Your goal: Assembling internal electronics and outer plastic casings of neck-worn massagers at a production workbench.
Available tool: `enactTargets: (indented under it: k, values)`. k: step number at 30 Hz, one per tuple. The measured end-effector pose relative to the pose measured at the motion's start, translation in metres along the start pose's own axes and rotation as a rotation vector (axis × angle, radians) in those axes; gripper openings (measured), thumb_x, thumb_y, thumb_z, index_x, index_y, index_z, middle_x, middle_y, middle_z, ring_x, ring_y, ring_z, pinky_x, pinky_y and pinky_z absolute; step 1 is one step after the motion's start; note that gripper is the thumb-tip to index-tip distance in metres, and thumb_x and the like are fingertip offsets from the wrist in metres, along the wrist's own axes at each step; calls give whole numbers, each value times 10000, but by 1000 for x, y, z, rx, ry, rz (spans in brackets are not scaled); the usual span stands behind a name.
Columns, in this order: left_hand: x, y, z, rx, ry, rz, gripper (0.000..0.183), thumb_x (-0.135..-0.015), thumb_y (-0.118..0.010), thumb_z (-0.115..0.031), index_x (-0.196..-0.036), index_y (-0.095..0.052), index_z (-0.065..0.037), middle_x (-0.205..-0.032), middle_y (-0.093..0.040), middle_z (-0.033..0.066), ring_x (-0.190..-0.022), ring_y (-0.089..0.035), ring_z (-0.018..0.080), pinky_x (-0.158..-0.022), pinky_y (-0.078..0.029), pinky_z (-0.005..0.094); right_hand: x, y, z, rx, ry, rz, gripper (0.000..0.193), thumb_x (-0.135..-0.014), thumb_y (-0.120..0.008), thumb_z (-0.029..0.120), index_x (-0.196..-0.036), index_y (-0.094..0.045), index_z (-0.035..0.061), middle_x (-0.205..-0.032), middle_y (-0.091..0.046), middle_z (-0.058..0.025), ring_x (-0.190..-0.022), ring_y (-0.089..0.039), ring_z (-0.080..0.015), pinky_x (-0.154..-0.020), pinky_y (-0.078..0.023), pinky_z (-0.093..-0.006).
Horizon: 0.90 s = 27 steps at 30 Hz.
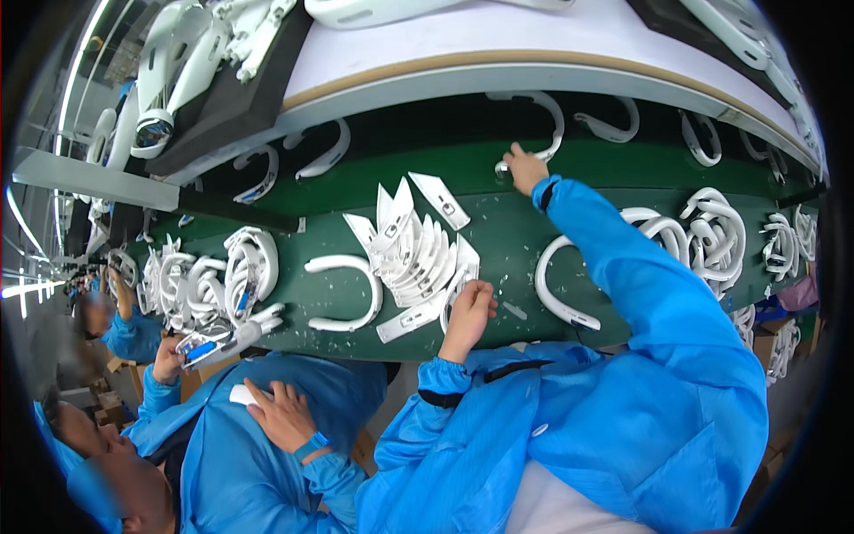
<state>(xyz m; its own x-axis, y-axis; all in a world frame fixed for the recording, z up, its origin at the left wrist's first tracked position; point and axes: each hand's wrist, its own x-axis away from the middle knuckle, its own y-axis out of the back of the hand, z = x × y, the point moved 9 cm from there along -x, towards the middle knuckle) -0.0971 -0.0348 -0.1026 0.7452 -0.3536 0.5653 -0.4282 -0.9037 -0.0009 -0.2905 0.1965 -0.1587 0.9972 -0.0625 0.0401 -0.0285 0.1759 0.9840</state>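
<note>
My right hand (527, 169) reaches far over the green surface, its fingers closed on the lower end of a white C-shaped plastic housing (558, 129). Nearer to me, my left hand (471, 313) is curled, its fingers bent together; what they hold, if anything, is hidden. A white curved piece (447, 305) lies right against its left side. Beyond that hand is a fanned pile of white flat plastic parts (414, 258), some with small slots. To the pile's left lies another C-shaped housing (374, 294), and one more (544, 276) rests below my right forearm.
Heaps of white curved housings (712, 236) stand at the right, with more heaps (253, 262) at the left. A raised shelf (498, 67) edges the far side. At left, a co-worker's hands (286, 418) hold white parts. Small white scraps dot the green surface (507, 231).
</note>
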Motion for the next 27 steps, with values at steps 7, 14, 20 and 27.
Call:
enactTargets:
  k: [7, 14, 20, 27]
  values:
    - [12, -25, 6, -12, 41, 244, 239, -921, -401, -234, -965, -540, -44, -723, -587, 56, -592, -560, 121, -502, -406, 245, 40, 113, 5, -501, 195, -512, 352, -679, -684, 123, -973, -518, 22, -844, -567, -129, -711, -612, -304, -640, -495, -410]
    - [7, -84, -52, 100, -93, 429, 537, -921, -333, -470, -1269, -425, -71, -1078, -597, 101, -999, -541, 173, -769, -409, 297, 137, 159, 14, -2053, -280, -300, 174, -869, -594, 203, -967, -519, 81, -783, -535, 43, -511, -425, -26, -523, -434, -211]
    - [50, -65, -143, 901, -550, 123, 648, -925, -217, -544, -1358, -263, -64, -1216, -483, 191, -1158, -430, 304, -950, -347, 455, 255, 142, 66, -2597, -422, 84, 157, -912, -525, 253, -991, -533, 116, -820, -532, 75, -454, -330, -10, -510, -415, -172]
    - [40, -33, -132, 972, -471, 91, 658, -879, -192, -637, -989, -488, -60, -739, -578, 148, -644, -574, 287, -606, -488, 410, 291, 135, 94, -1662, -209, 417, 469, -811, -651, 220, -1161, -427, 3, -893, -587, -69, -542, -483, -43, -495, -438, -211]
